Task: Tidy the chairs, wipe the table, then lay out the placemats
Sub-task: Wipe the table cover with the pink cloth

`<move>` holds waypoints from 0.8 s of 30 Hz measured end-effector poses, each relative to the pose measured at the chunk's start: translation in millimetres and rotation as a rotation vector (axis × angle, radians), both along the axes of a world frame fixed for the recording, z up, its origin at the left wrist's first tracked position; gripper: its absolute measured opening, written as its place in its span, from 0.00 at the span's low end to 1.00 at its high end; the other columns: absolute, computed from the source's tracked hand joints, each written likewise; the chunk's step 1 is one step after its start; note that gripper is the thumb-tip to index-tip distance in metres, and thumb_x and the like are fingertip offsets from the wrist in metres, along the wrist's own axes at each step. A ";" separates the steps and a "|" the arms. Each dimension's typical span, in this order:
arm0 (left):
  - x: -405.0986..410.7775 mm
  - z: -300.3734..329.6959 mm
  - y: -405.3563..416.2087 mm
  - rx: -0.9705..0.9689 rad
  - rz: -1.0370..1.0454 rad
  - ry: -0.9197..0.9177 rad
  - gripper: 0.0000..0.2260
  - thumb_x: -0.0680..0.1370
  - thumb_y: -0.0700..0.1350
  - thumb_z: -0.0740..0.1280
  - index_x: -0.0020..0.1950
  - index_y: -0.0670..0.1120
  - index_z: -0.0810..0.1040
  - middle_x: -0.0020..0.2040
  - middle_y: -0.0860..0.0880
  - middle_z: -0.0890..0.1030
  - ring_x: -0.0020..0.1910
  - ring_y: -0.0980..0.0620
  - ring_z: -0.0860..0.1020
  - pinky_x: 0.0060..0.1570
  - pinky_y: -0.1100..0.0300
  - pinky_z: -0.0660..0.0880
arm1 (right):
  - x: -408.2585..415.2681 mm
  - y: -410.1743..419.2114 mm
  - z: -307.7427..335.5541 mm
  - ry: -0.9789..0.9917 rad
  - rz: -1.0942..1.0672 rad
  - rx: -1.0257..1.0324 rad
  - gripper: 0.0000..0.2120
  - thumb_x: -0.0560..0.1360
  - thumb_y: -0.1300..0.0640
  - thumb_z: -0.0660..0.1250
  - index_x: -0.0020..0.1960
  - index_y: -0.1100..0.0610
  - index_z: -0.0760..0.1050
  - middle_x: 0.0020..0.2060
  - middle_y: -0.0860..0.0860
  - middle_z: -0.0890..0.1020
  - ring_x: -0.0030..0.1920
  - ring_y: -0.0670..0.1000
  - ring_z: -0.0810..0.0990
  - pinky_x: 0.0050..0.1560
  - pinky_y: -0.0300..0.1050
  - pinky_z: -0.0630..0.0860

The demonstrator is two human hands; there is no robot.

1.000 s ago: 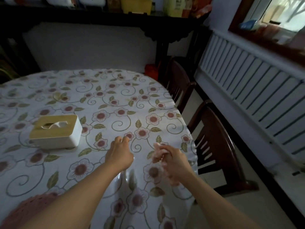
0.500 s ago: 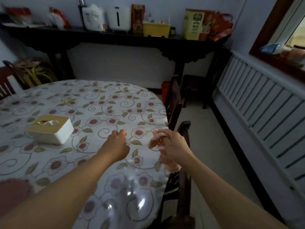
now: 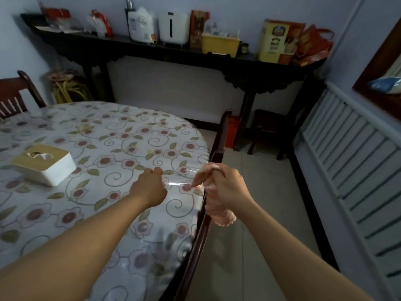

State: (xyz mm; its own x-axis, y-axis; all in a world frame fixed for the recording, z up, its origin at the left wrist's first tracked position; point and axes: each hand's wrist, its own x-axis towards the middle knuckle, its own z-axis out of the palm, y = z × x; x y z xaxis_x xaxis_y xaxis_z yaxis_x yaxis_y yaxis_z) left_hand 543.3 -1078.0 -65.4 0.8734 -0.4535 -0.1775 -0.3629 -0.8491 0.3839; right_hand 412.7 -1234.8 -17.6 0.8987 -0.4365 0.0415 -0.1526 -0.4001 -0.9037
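The worktop (image 3: 108, 135), round and covered with a floral cloth under a clear plastic sheet, carries a tissue box (image 3: 43, 164) towards its left edge. No placemats are laid out anywhere on the visible surface, so that step appears outstanding. Two chairs are in view: one chair (image 3: 214, 192) sits tucked tight against the right edge, and a second chair (image 3: 15, 92) stands at the far left edge, so the chair tidying looks at least partly done; other seats cannot be checked. The right hand (image 3: 227, 187) has its grip curled around a pink cloth (image 3: 219, 213), which hangs below the fist just off the right edge, over the chair back. The left hand (image 3: 149, 187) is over the worktop near the right edge, fingers curled; whether it pinches the plastic sheet cannot be told. In my judgement, wiping is the step in hand, with placemats still to follow.
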 end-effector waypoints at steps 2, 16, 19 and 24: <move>19.4 -10.3 -20.2 -0.021 0.029 0.017 0.23 0.76 0.46 0.64 0.69 0.44 0.63 0.67 0.41 0.66 0.64 0.42 0.69 0.61 0.48 0.71 | 24.2 -26.3 -7.9 0.037 0.016 -0.059 0.17 0.79 0.57 0.53 0.46 0.49 0.80 0.42 0.46 0.85 0.47 0.42 0.81 0.47 0.33 0.74; 150.8 -27.5 -113.0 0.023 0.349 0.039 0.26 0.75 0.44 0.64 0.71 0.45 0.60 0.67 0.42 0.67 0.64 0.42 0.68 0.58 0.49 0.71 | 238.6 -125.4 -17.6 0.085 0.359 0.091 0.17 0.80 0.63 0.53 0.45 0.57 0.80 0.37 0.48 0.85 0.33 0.37 0.81 0.32 0.25 0.72; 173.5 -34.3 -123.6 0.046 0.445 0.048 0.23 0.76 0.45 0.64 0.69 0.45 0.61 0.65 0.43 0.68 0.64 0.42 0.68 0.58 0.49 0.70 | 282.4 -140.4 -27.3 0.080 0.466 0.070 0.17 0.80 0.63 0.54 0.41 0.51 0.78 0.31 0.42 0.82 0.30 0.33 0.78 0.27 0.23 0.69; 192.5 -49.2 -133.8 0.042 0.703 0.100 0.24 0.75 0.44 0.64 0.70 0.45 0.62 0.66 0.42 0.70 0.64 0.42 0.70 0.60 0.48 0.71 | 353.6 -164.7 -57.2 0.169 0.657 -0.010 0.14 0.81 0.58 0.55 0.43 0.49 0.77 0.36 0.46 0.81 0.34 0.41 0.82 0.33 0.36 0.79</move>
